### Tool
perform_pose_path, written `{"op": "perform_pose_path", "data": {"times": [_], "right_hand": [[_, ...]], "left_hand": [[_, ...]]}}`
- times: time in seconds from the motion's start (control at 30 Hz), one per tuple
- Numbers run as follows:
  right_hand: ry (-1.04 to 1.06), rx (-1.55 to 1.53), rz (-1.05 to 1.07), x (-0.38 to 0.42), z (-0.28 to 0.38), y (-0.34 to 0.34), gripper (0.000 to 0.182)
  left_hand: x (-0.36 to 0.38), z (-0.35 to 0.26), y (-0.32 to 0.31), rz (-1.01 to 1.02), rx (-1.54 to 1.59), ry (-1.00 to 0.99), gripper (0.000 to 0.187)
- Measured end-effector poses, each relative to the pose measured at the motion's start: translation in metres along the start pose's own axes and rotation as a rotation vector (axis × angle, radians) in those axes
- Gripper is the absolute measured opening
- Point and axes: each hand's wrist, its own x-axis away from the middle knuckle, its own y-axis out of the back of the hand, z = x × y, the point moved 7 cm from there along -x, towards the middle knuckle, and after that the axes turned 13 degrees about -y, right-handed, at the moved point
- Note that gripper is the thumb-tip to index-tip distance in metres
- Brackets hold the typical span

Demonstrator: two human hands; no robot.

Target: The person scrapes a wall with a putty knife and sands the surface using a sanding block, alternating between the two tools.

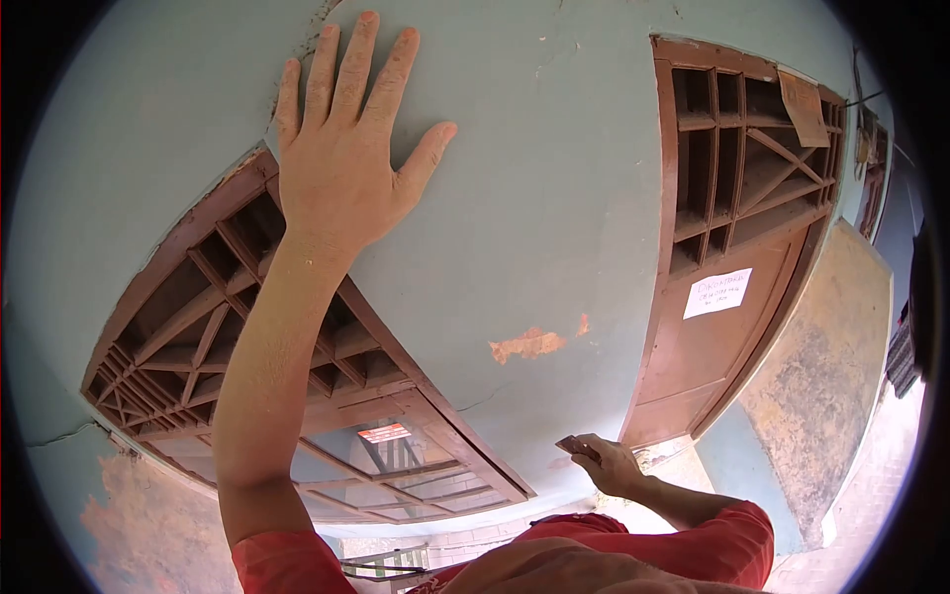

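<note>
My left hand (341,168) is raised high, its fingers spread and its palm laid against the pale blue-green wall (515,218). It holds nothing. Lower on the right, my right hand (616,469) is closed around a small flat scraper (570,445), whose dark edge sticks out to the left beside the wall. Its handle is hidden in my fingers. Between the two hands, a patch of peeled paint (526,345) shows orange plaster. A fine crack runs up the wall near my left fingertips.
On the left is a brown wooden window frame (396,391) with lattice work and glass. At right stands a brown door (683,366) with a barred transom and a handwritten paper (717,293). Beyond it is a stained wall (816,376). A green slatted object (386,564) is below.
</note>
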Motion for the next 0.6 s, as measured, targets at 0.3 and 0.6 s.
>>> {"op": "perform_pose_path", "data": {"times": [0.3, 0.6], "right_hand": [[0.313, 0.176, -0.045, -0.058, 0.077, 0.087, 0.020], [0.367, -0.199, -0.568, -0.096, 0.144, 0.137, 0.027]], "left_hand": [[0.005, -0.001, -0.005, -0.088, -0.193, -0.085, 0.058], [0.028, -0.003, -0.005, -0.073, -0.207, -0.167, 0.061]]}}
